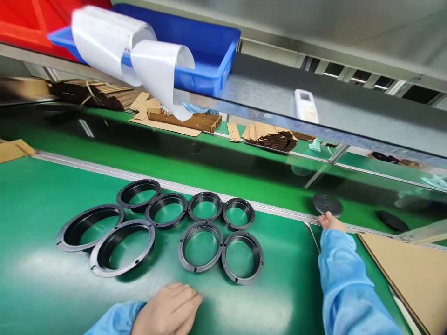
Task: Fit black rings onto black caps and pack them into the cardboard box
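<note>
At the metal rail (286, 213), right hand (330, 222) outstretched, black disc (326, 204) in its grip; left hand (168, 309) curled, grasp unclear.

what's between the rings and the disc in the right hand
In the head view, green tabletop, then a silver metal strip; the black rings sit on the near side, the black disc in the right hand shows beyond.

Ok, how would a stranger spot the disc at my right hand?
Find the green tabletop, then the metal rail along its far edge. Beyond the rail's right half is a round black disc; your right hand touches this one, not the black piece farther right.
</note>
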Demonstrator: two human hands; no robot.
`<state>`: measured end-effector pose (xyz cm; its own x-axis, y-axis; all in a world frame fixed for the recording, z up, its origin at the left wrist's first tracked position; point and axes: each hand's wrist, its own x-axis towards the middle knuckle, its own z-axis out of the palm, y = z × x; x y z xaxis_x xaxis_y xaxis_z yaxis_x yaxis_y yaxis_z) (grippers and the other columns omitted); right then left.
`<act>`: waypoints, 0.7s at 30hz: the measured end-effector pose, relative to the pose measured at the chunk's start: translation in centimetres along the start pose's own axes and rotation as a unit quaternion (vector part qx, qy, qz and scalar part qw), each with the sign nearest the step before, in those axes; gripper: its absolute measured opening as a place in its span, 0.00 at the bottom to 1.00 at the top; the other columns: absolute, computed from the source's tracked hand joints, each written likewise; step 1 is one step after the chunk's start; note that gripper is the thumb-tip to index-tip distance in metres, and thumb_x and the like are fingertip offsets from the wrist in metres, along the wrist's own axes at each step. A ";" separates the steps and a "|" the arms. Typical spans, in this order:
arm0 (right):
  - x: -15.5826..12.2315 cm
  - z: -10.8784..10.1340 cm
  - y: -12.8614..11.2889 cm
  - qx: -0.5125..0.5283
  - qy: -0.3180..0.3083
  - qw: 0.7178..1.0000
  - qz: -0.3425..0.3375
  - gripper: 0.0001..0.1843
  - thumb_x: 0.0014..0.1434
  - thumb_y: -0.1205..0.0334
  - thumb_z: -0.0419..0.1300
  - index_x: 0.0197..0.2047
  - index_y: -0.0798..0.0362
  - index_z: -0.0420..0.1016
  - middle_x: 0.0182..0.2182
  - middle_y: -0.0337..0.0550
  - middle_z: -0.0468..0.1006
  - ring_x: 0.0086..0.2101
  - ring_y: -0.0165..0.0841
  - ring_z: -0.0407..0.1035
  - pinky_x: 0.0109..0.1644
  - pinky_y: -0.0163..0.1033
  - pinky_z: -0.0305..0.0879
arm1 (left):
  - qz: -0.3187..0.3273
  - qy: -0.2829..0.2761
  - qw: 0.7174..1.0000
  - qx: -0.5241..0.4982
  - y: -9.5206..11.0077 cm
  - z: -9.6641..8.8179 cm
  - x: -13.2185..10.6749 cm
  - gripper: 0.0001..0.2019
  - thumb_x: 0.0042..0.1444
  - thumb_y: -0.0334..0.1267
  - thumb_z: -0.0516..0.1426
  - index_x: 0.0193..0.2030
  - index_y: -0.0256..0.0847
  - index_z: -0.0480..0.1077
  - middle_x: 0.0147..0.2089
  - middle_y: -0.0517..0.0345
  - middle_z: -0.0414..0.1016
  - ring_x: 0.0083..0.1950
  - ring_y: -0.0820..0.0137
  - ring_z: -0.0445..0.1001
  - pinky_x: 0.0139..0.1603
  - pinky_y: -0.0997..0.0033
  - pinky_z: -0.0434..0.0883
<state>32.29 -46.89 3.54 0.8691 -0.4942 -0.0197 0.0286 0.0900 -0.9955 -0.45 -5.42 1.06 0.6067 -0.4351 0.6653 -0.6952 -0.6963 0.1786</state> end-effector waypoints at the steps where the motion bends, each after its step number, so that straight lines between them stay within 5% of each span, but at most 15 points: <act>1: -1.1 0.5 -0.4 0.035 -0.005 0.999 0.030 0.14 0.66 0.66 0.56 0.28 0.59 0.61 0.24 0.36 0.64 0.25 0.23 0.63 0.31 0.30 0.65 | 0.005 0.007 1.000 0.001 0.1 0.0 0.0 0.14 0.56 0.20 0.50 0.48 0.33 0.68 0.30 0.53 0.69 0.29 0.69 0.66 0.28 0.67 0.63; 8: -15.8 2.9 -3.6 0.192 -0.251 0.942 0.110 0.21 0.42 0.62 0.76 0.27 0.57 0.65 0.25 0.39 0.69 0.28 0.25 0.68 0.33 0.29 0.70 | 0.038 0.065 0.996 0.038 0.9 0.5 -0.3 0.14 0.59 0.19 0.51 0.49 0.34 0.69 0.34 0.53 0.73 0.33 0.71 0.71 0.34 0.69 0.66; 10: -21.2 2.8 -4.4 0.196 -0.311 0.921 0.127 0.23 0.41 0.60 0.77 0.30 0.57 0.67 0.26 0.38 0.70 0.28 0.25 0.68 0.34 0.29 0.71 | -0.022 0.089 0.996 -0.020 2.1 0.6 0.2 0.13 0.61 0.23 0.53 0.51 0.37 0.67 0.34 0.55 0.72 0.31 0.74 0.70 0.34 0.73 0.67; 12: -26.4 2.6 -4.9 0.194 -0.365 0.895 0.166 0.22 0.43 0.58 0.77 0.32 0.57 0.69 0.27 0.38 0.71 0.28 0.24 0.69 0.34 0.29 0.72 | -0.146 0.110 0.965 -0.188 3.5 0.5 1.2 0.18 0.62 0.31 0.57 0.58 0.43 0.63 0.41 0.54 0.72 0.34 0.75 0.71 0.37 0.76 0.70; 14: -31.2 2.6 -4.7 0.194 -0.417 0.860 0.221 0.21 0.44 0.59 0.76 0.35 0.58 0.71 0.28 0.38 0.72 0.28 0.23 0.69 0.35 0.28 0.73 | -0.255 0.138 0.860 -0.421 4.7 0.2 2.3 0.31 0.60 0.46 0.61 0.67 0.48 0.55 0.56 0.48 0.67 0.45 0.71 0.72 0.45 0.72 0.73; 16: -35.6 3.0 -4.0 0.203 -0.456 0.821 0.278 0.22 0.45 0.59 0.76 0.38 0.58 0.73 0.30 0.38 0.73 0.28 0.22 0.69 0.37 0.28 0.73 | -0.301 0.178 0.713 -0.608 5.2 -0.2 2.9 0.43 0.52 0.58 0.64 0.70 0.49 0.52 0.64 0.46 0.61 0.51 0.66 0.70 0.46 0.71 0.72; 19: -41.0 3.8 -2.5 0.196 -0.511 0.771 0.324 0.23 0.48 0.55 0.75 0.42 0.59 0.74 0.35 0.43 0.75 0.31 0.21 0.71 0.39 0.27 0.73 | -0.376 0.184 0.511 -0.751 4.9 -1.6 2.5 0.41 0.49 0.60 0.65 0.64 0.38 0.62 0.53 0.45 0.72 0.37 0.71 0.71 0.34 0.75 0.70; 21: -43.2 4.1 -2.1 0.135 -0.605 0.717 0.319 0.24 0.49 0.50 0.73 0.39 0.62 0.73 0.36 0.49 0.76 0.32 0.25 0.72 0.36 0.29 0.74 | -0.407 0.198 0.420 -0.787 4.3 -3.0 1.7 0.36 0.54 0.57 0.62 0.62 0.35 0.64 0.49 0.46 0.74 0.35 0.69 0.72 0.37 0.71 0.71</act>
<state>-3.31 -22.23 6.81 0.5344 0.8196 -0.2065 -0.6135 0.2081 -0.7618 -3.52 -7.45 5.09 0.9952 -0.0719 -0.0670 0.0962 0.8524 0.5140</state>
